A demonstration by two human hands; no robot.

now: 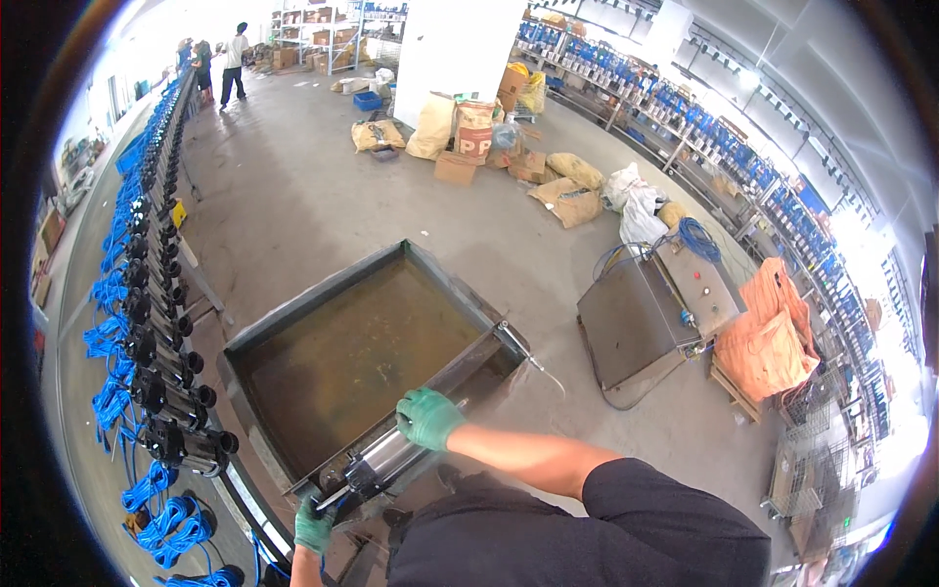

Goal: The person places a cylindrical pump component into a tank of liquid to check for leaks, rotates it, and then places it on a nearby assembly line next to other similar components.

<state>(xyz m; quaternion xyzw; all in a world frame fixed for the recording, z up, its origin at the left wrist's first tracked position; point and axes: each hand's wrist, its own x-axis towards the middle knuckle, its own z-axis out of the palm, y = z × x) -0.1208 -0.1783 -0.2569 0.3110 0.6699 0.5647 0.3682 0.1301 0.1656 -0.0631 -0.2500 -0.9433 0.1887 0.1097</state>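
Observation:
A shiny steel cylindrical pump (389, 455) with a black end fitting (363, 477) lies slantwise along the near edge of a metal tank (311, 298). My right hand (428, 419), in a green glove, is wrapped over the upper end of the steel body. Down at the black end, my left hand (313, 525), gloved the same, closes around a short silver rod (334, 497). The glove hides where that rod ends. Murky brown water (367, 333) fills the tank.
Along my left runs a row of similar pumps (176, 391) with coiled blue cables (166, 528). A nozzle with a thin hose (518, 347) rests at the tank's right corner. A metal cabinet (636, 318) and orange sack (773, 328) stand right. Other people (233, 67) stand far back.

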